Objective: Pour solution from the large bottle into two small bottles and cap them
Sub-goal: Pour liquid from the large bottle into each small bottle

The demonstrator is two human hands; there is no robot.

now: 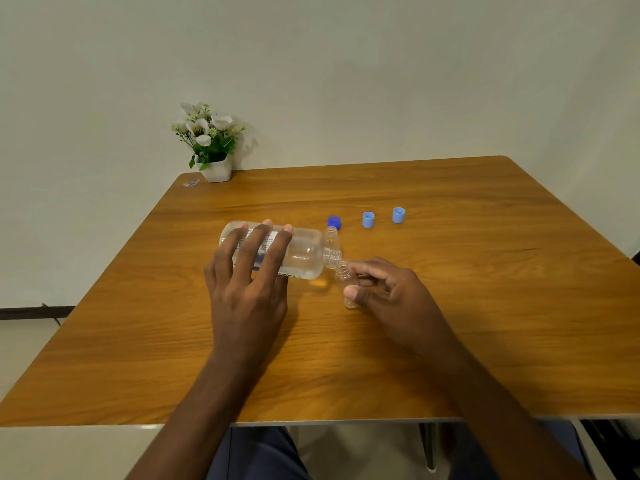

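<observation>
My left hand (pixel 251 271) grips the large clear bottle (pixel 304 252), tipped on its side with its open mouth pointing right. That mouth meets the neck of a small clear bottle (pixel 346 282), which my right hand (pixel 391 289) pinches, tilted, just above the table. A second small clear bottle (pixel 331 237) stands upright behind the large bottle's neck. A dark blue cap (pixel 334 222) lies behind it. Two light blue caps (pixel 368 219) (pixel 398 215) rest farther right on the wooden table (pixel 485 306).
A white pot of white flowers (pixel 211 143) stands at the table's far left corner, with a small clear scrap (pixel 191 183) beside it. A pale wall rises behind. The table's near edge runs just in front of my lap.
</observation>
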